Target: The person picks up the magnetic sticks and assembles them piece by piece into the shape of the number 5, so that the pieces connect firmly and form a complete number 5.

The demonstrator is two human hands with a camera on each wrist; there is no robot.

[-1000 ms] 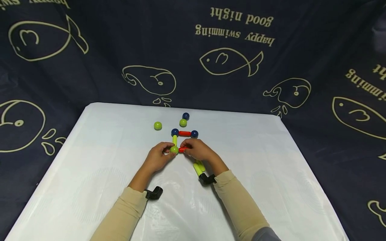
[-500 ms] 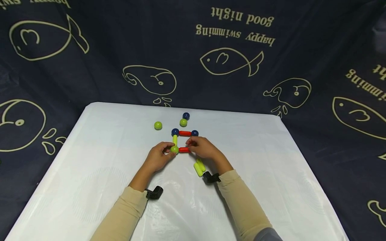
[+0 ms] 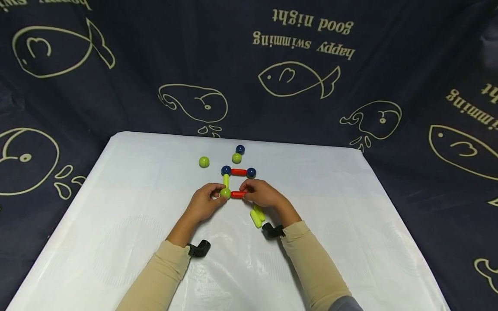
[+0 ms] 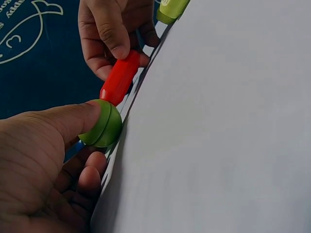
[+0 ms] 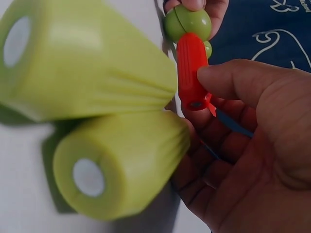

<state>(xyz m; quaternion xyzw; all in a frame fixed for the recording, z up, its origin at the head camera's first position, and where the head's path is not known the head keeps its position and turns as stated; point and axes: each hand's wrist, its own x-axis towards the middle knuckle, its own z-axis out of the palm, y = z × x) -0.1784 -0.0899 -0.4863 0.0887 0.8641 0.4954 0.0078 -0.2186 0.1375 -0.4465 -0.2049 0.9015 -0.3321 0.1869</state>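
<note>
My left hand (image 3: 205, 201) pinches a green ball (image 4: 108, 127) between thumb and fingers. Joined to that ball is a red magnetic rod (image 5: 191, 68), whose outer end my right hand (image 3: 263, 193) holds, thumb on top in the right wrist view. From the same ball a yellow-green rod (image 3: 226, 181) runs back to a dark blue ball (image 3: 226, 170). A second red rod (image 3: 238, 172) links that one to another blue ball (image 3: 251, 172), so the joined pieces form three sides of a square.
Two loose yellow-green rods (image 3: 256, 218) lie side by side by my right wrist, looming large in the right wrist view. Behind the frame sit two green balls (image 3: 204, 162) and a blue ball (image 3: 240, 149). The white table (image 3: 334, 198) meets a dark printed cloth (image 3: 249, 112).
My right hand has slid right along the near red rod, from close beside the green ball to its outer end, baring more of it. The left hand stays on the ball.
</note>
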